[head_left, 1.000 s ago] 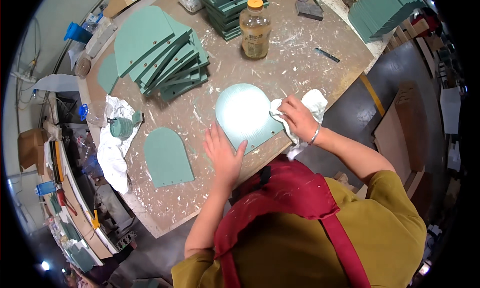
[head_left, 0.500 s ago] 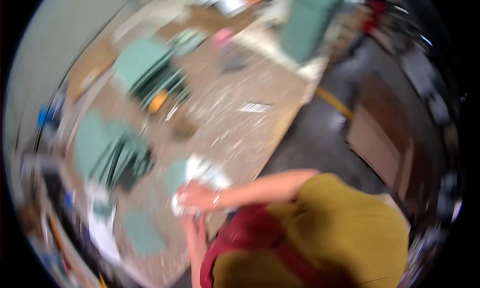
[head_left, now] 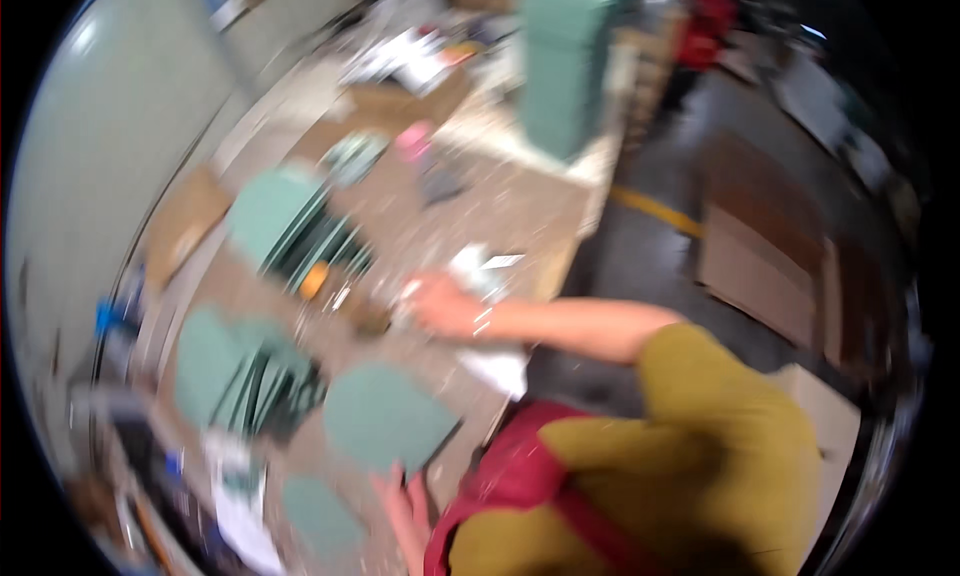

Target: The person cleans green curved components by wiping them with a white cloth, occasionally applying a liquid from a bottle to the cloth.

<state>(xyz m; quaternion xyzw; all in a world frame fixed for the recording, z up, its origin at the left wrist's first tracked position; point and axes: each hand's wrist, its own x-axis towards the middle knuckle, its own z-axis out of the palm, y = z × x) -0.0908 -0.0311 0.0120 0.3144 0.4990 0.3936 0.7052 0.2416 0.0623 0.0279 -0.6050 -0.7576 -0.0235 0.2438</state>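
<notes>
At the near edge of the table lies a flat green rounded piece [head_left: 385,413] with a pointed right end. My left hand [head_left: 402,496], fingers apart, is at its lower edge, and contact is unclear. My right hand [head_left: 445,308] is farther up the table, smeared by motion and closed. A soft white bit, perhaps cloth, shows at its fingertips. White crumpled material [head_left: 476,264] lies just beyond this hand, and a white sheet [head_left: 503,374] is partly under my right forearm. A smaller green oval piece [head_left: 320,514] rests left of my left hand.
Stacks of green pieces stand at the left [head_left: 275,216] and nearer [head_left: 215,361], with an orange round item [head_left: 314,279] between. A tall green block [head_left: 565,71] stands at the far right corner. Flat cardboard [head_left: 755,261] is beyond the table's right edge.
My right hand has moved up and away from the green piece, the white bit at its fingers. My left hand has drawn nearer the front edge. The green piece is now uncovered.
</notes>
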